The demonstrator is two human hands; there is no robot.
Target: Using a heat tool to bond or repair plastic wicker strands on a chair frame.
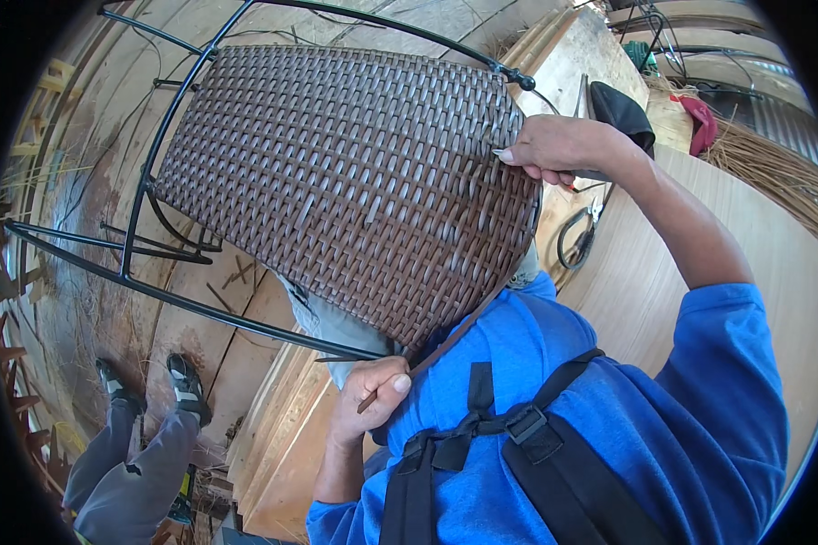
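Note:
A brown woven wicker panel [336, 163] fills the middle, fixed in a black metal chair frame [236, 320] and resting across my lap. My left hand [368, 400] is closed around a flat brown weaving strip [459, 334] at the panel's near corner; its short end sticks out below the fist. From there the strip runs up along the panel's near right edge. At the panel's right edge, my right hand [559, 150] is closed with the thumb over the weave and the fingers curled. What it grips is hidden. A small red-tipped thing shows under those fingers.
Black-handled cutters [577, 238] lie beside a light wooden board [673, 245] at right. Farther back are a black cloth item [620, 116], a red cloth [700, 124] and a bundle of brown strips [773, 173]. Another person's legs [132, 481] stand at lower left, near stacked planks [286, 418].

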